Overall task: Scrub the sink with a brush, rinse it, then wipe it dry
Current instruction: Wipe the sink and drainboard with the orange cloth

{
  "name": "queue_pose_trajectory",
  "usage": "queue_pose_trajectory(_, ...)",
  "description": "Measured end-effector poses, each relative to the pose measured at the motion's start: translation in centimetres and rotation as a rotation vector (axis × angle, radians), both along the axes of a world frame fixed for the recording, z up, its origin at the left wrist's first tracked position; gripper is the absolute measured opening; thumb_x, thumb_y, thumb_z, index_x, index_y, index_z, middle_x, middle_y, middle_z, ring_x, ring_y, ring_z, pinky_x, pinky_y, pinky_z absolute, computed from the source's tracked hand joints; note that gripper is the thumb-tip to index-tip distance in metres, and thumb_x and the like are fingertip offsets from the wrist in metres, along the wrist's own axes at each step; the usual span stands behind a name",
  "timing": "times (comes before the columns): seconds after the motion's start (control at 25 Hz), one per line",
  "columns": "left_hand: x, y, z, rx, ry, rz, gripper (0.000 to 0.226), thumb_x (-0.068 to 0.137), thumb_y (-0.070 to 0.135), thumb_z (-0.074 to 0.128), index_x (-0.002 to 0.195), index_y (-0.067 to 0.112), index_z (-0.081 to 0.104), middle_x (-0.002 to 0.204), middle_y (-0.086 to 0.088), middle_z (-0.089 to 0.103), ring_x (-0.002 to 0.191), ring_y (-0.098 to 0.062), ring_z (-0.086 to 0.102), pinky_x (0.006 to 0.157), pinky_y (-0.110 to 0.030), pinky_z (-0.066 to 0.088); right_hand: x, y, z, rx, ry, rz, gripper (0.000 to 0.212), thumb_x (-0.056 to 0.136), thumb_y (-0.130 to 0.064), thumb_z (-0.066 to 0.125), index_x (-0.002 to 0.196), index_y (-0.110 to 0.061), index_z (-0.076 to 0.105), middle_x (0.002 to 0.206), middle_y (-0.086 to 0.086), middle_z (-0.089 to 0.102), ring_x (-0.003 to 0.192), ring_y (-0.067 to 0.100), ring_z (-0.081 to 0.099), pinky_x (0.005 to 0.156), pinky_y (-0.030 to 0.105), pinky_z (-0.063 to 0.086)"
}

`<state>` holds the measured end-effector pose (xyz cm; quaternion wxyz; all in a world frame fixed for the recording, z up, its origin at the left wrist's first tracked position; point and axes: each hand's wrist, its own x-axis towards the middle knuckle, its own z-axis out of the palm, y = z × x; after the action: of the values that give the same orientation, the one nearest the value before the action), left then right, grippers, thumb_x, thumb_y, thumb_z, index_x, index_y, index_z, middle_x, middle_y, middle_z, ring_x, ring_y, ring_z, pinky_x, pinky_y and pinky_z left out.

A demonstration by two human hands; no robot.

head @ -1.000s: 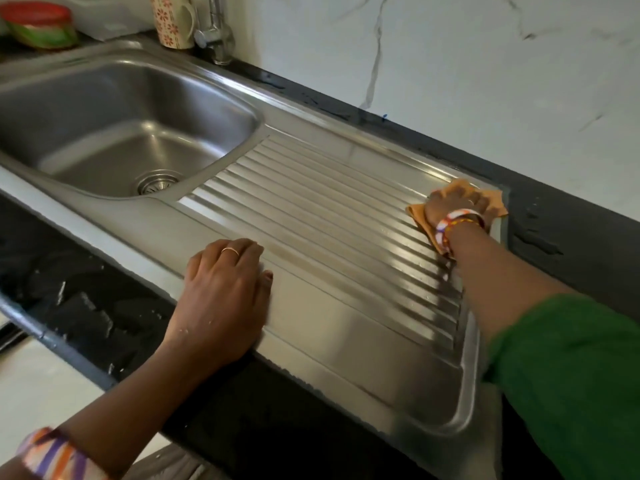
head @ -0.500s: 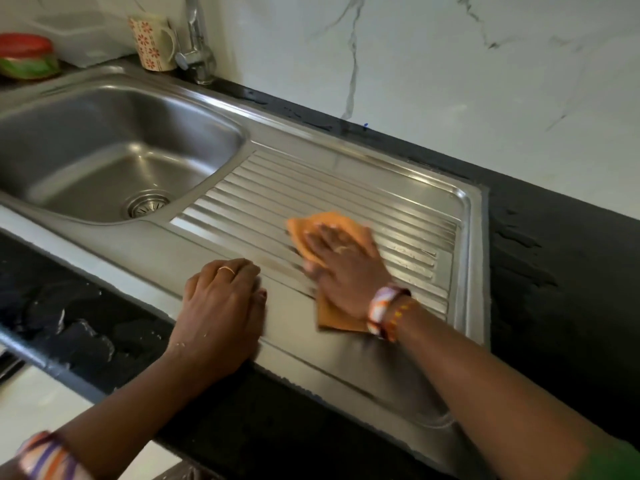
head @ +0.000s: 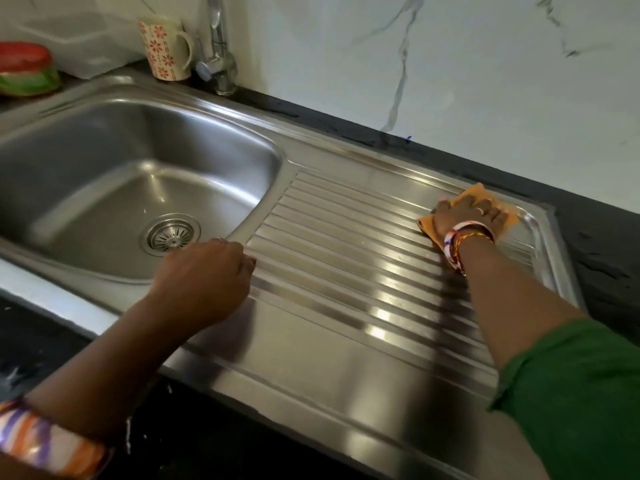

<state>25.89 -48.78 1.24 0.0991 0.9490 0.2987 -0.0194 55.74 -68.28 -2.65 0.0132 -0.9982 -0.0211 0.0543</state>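
The stainless steel sink (head: 104, 161) has a round drain (head: 170, 234) in its bowl and a ribbed drainboard (head: 346, 271) on the right. My right hand (head: 467, 216) presses an orange cloth (head: 472, 194) flat against the far right corner of the drainboard, fingers spread over it. My left hand (head: 204, 275) rests on the drainboard's near left part, beside the bowl's rim, fingers bent down onto the steel and holding nothing. No brush is in view.
A chrome tap (head: 218, 57) stands behind the bowl, with a flowered mug (head: 162, 46) left of it. A red and green bowl (head: 27, 71) and a clear plastic box (head: 79, 39) sit at the far left. Black countertop (head: 595, 244) surrounds the sink; a marble wall rises behind.
My right hand has swept the orange cloth from the middle of the drainboard back to its far right corner. My left hand has shifted slightly toward the bowl's rim.
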Motion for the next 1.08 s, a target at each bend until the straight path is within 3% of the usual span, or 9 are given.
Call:
queue_pose_trajectory(0.24, -1.1, 6.0, -1.5, 0.041, 0.111, -0.039, 0.027, 0.092, 0.025, 0.04, 0.11, 0.02, 0.058, 0.123, -0.006, 0.058, 0.112, -0.028, 0.055, 0.091, -0.038, 0.046, -1.6, 5.8, 0.0, -0.012, -0.014, 0.126, 0.065, 0.098, -0.046, 0.013, 0.15, -0.009, 0.006, 0.157, 0.017, 0.001, 0.145, 0.035, 0.001, 0.118, 0.046, -0.004)
queue_pose_trajectory(0.48, -1.6, 8.4, -3.1, -0.004, 0.215, -0.163, 0.028, 0.085, 0.018, 0.042, 0.105, 0.019, 0.062, 0.113, -0.009, 0.062, 0.106, -0.03, 0.058, 0.088, -0.038, 0.048, -4.6, 17.6, 0.0, 0.01, -0.035, 0.658, 0.052, 0.099, -0.037, 0.019, 0.148, -0.02, 0.017, 0.158, 0.009, 0.009, 0.145, 0.029, 0.009, 0.118, 0.043, 0.001)
queue_pose_trajectory(0.72, -1.6, 8.4, -3.4, -0.054, 0.197, -0.178, 0.027, 0.085, 0.013, 0.041, 0.101, 0.012, 0.062, 0.114, -0.014, 0.061, 0.108, -0.033, 0.056, 0.09, -0.041, 0.047, -13.5, 18.6, 0.0, 0.054, -0.038, 1.048, 0.042, 0.099, -0.03, 0.035, 0.141, -0.028, 0.038, 0.153, -0.005, 0.027, 0.144, 0.018, 0.017, 0.116, 0.031, 0.006)
queue_pose_trajectory(0.8, -1.9, 8.0, -3.3, -0.039, 0.185, -0.138, 0.026, 0.088, 0.014, 0.041, 0.105, 0.009, 0.06, 0.118, -0.015, 0.059, 0.111, -0.034, 0.054, 0.09, -0.04, 0.046, -17.9, 17.1, 0.1, 0.048, -0.044, 1.129, 0.044, 0.1, -0.032, 0.032, 0.144, -0.028, 0.033, 0.154, -0.007, 0.025, 0.144, 0.016, 0.015, 0.116, 0.031, 0.004)
queue_pose_trajectory(0.92, -2.3, 7.6, -2.9, -0.022, 0.151, -0.129, 0.021, 0.091, 0.016, 0.042, 0.104, 0.007, 0.056, 0.119, -0.016, 0.058, 0.111, -0.033, 0.055, 0.09, -0.041, 0.045, -20.9, 11.9, -0.1, 0.082, -0.001, 0.988, 0.05, 0.099, -0.04, 0.024, 0.148, -0.029, 0.019, 0.157, -0.009, 0.014, 0.146, 0.013, 0.007, 0.116, 0.033, 0.001)
queue_pose_trajectory(1.08, -3.4, 5.7, -2.3, -0.013, 0.004, -0.281, 0.025, 0.096, 0.023, 0.037, 0.108, 0.006, 0.051, 0.118, -0.014, 0.057, 0.108, -0.031, 0.054, 0.086, -0.041, 0.042, -18.0, 1.2, -0.1, 0.015, -0.057, 0.323, 0.052, 0.098, -0.042, 0.019, 0.148, -0.027, 0.02, 0.157, -0.005, 0.015, 0.145, 0.016, 0.012, 0.115, 0.048, 0.0)
